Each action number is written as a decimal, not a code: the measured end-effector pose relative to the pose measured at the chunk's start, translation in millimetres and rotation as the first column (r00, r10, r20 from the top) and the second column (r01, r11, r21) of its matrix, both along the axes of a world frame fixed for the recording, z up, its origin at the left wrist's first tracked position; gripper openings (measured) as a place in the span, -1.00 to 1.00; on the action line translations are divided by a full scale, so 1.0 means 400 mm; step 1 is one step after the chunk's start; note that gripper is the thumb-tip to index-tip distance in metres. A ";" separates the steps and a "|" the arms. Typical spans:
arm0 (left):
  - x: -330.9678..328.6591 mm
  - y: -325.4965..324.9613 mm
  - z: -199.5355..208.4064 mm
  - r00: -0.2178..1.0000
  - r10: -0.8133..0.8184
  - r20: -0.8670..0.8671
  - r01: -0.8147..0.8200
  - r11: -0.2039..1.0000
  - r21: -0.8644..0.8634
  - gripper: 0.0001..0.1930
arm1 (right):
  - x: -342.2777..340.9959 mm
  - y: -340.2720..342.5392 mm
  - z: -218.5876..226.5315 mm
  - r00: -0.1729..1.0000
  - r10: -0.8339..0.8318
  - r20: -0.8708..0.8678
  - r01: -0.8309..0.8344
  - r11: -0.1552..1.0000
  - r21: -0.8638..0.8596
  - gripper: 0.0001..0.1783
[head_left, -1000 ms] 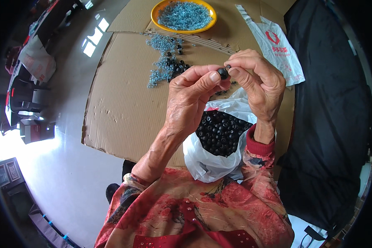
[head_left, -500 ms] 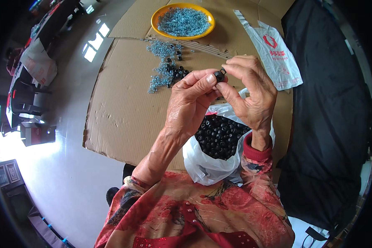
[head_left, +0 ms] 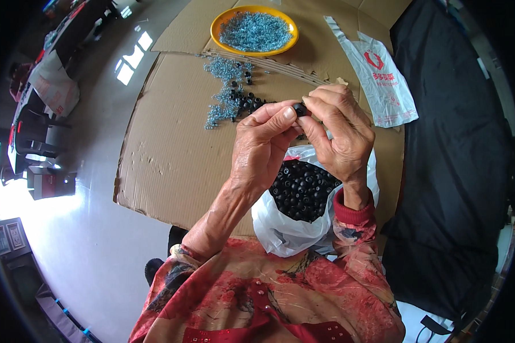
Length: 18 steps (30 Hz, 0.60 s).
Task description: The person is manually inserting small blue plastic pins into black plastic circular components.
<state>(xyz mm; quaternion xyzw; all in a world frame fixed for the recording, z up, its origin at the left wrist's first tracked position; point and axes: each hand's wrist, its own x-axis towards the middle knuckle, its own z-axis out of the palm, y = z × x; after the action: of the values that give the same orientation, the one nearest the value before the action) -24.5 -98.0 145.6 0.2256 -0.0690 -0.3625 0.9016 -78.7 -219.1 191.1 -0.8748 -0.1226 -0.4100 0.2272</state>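
A small round black cap [head_left: 299,109] is held up between my two hands, above the cardboard. My left hand [head_left: 260,134] pinches it from the left between thumb and fingers. The thumb and bent fingers of my right hand [head_left: 340,128] close on its right side; any smaller part between those fingertips is hidden. Below my hands, a white plastic bag [head_left: 283,234] stands open near my lap, full of similar black caps [head_left: 306,188]. Beyond my left hand, more black caps [head_left: 248,103] lie beside a scatter of small blue-grey pieces [head_left: 226,68].
A yellow dish [head_left: 213,39] heaped with small blue-grey pieces stands at the far side of the cardboard sheet [head_left: 166,143]. To the right lies a flat white bag [head_left: 392,91] with red print. Black cloth [head_left: 449,171] covers the right side.
My right hand has come slightly left and down against the cap. The small dark loop that showed at its fingertips is now out of sight. My left hand barely moved.
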 end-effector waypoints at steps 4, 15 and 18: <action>-0.003 0.000 -0.004 0.999 0.009 -0.050 -0.008 0.999 0.031 -0.81 | 0.002 0.000 -0.022 0.999 0.032 0.006 -0.032 0.999 -0.023 -0.77; -0.031 0.002 -0.120 0.997 -0.044 -0.057 0.055 0.978 0.202 -0.79 | -0.019 -0.012 -0.142 0.988 -0.004 -0.157 -0.004 0.999 -0.053 -0.70; -0.030 0.013 -0.159 0.994 -0.061 -0.087 0.076 0.980 0.184 -0.79 | -0.015 0.000 -0.173 0.986 -0.018 -0.165 0.001 0.995 -0.103 -0.71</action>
<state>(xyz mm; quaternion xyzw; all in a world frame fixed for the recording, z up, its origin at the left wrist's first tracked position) -36.5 -92.8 81.9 0.2919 -0.0057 -0.4072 0.8654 -84.6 -219.2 121.9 -0.9169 -0.1201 -0.3301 0.1894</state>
